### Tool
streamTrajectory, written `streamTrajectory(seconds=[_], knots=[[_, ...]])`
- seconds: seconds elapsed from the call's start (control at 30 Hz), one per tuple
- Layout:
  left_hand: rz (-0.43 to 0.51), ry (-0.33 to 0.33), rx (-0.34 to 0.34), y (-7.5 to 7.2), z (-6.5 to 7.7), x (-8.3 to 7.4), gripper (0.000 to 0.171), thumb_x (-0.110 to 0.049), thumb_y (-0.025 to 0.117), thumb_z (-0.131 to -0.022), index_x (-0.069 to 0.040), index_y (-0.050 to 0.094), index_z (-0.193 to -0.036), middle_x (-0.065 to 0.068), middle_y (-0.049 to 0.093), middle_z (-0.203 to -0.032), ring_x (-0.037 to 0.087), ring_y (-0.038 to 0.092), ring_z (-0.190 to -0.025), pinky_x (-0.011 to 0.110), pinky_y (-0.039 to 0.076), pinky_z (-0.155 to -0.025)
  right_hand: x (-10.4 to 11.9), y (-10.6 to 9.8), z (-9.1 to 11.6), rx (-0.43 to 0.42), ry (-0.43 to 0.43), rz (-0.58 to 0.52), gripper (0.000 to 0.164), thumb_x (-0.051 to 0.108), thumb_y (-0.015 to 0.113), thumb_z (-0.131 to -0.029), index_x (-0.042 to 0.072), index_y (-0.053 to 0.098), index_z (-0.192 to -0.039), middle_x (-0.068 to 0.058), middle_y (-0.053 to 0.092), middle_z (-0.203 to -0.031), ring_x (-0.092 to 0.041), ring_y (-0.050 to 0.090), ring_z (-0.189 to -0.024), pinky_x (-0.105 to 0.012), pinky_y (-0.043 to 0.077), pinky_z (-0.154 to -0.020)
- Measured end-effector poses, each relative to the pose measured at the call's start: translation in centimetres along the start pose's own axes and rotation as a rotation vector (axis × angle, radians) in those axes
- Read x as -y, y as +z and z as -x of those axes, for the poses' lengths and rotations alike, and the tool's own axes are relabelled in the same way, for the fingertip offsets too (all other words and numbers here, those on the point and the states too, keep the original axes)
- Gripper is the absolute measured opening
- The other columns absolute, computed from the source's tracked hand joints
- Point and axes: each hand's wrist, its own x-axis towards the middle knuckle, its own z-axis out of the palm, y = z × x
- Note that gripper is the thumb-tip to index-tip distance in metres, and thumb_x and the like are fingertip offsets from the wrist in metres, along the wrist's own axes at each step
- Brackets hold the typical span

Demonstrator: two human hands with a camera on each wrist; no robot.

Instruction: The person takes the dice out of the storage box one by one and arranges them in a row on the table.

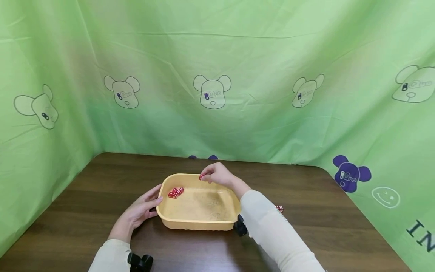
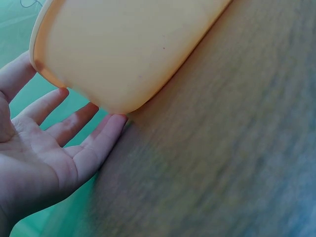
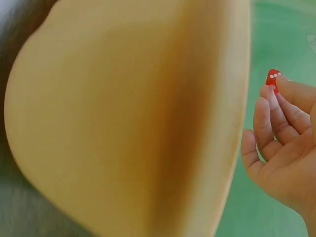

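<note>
Red die (image 1: 201,177) is pinched between thumb and fingertips of the right hand (image 1: 219,175), held at the far rim of the yellow tray (image 1: 198,225); whether it sits just inside or just outside that rim cannot be determined. The left hand (image 1: 141,209) has its fingers spread, nearly straight, against the tray's left end. Contents of the tray: one cluster of red dice (image 1: 175,192), grouped toward the left end; exact count not established, as they overlap. Further red dice (image 1: 279,208) lie outside, beyond the tray's right end, partly hidden by the right sleeve (image 1: 268,226). Assessment: good practice here would be a light fingertip pinch, full clearance over the rim, and steady left-hand contact so the tray does not slide on the counter (image 1: 190,249). The black wrist device (image 1: 240,226) by the tray's near right corner could knock it.
</note>
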Motion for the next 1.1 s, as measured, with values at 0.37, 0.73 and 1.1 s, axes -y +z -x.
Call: streamTrajectory(seconds=[0.37, 0.73, 1.1], knots=[[0.001, 0.0, -0.006, -0.1, -0.1, 0.0, 0.058, -0.009, 0.049, -0.088, -0.012, 0.02, -0.138, 0.019, 0.018, -0.137, 0.029, 0.04, -0.11, 0.04, 0.043, -0.079, -0.2, -4.2, 2.6, -0.042, -0.018, 0.016, 0.012, 0.002, 0.059, -0.079, -0.005, 0.063, -0.087, -0.022, 0.06, -0.084, -0.036, 0.054, -0.078, -0.045, 0.045, -0.069], [0.004, 0.001, -0.002, -0.2, 0.1, 0.0, 0.058, -0.008, 0.048, -0.088, -0.011, 0.019, -0.138, 0.019, 0.018, -0.137, 0.028, 0.041, -0.109, 0.04, 0.043, -0.078, -3.3, -8.9, 6.1, -0.116, -0.004, 0.06, 0.016, 0.005, 0.06, -0.079, -0.007, 0.062, -0.089, -0.007, 0.063, -0.077, -0.015, 0.056, -0.067, -0.03, 0.047, -0.062], [0.006, -0.004, -0.003, 0.0, 0.1, 0.0, 0.058, -0.008, 0.048, -0.088, -0.011, 0.019, -0.138, 0.019, 0.018, -0.137, 0.029, 0.039, -0.111, 0.04, 0.042, -0.079, -6.7, -11.5, 10.5, -0.181, 0.03, 0.088, 0.018, 0.004, 0.059, -0.079, -0.01, 0.06, -0.091, -0.01, 0.062, -0.078, -0.014, 0.057, -0.069, -0.035, 0.047, -0.063]])
